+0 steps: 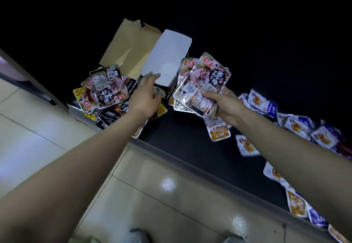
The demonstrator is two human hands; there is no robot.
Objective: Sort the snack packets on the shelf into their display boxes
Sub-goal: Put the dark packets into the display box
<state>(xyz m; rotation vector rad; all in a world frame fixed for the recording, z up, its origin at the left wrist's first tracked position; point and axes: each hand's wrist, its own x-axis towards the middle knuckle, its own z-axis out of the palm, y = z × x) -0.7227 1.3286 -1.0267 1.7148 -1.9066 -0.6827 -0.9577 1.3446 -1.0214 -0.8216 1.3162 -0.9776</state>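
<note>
Box flaps [129, 52] raised, left hand [144, 98] perhaps hiding opening, right hand [226, 107] gripping packets [202, 82]

Shelf [190, 147]: dark, running from 10 to 4 o'clock.
Display box [122, 52]: 11 o'clock, flaps open, heaped with black-labelled packets [106, 94].
Blue packets [297, 128]: strewn from 3 to 5 o'clock.
Orange packet [219, 132]: 4 o'clock, near centre.

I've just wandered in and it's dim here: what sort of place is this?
Most likely a shop aisle: a dark shelf strewn with many matching snack packets, an opened cardboard display box, and a tiled floor below.
</note>
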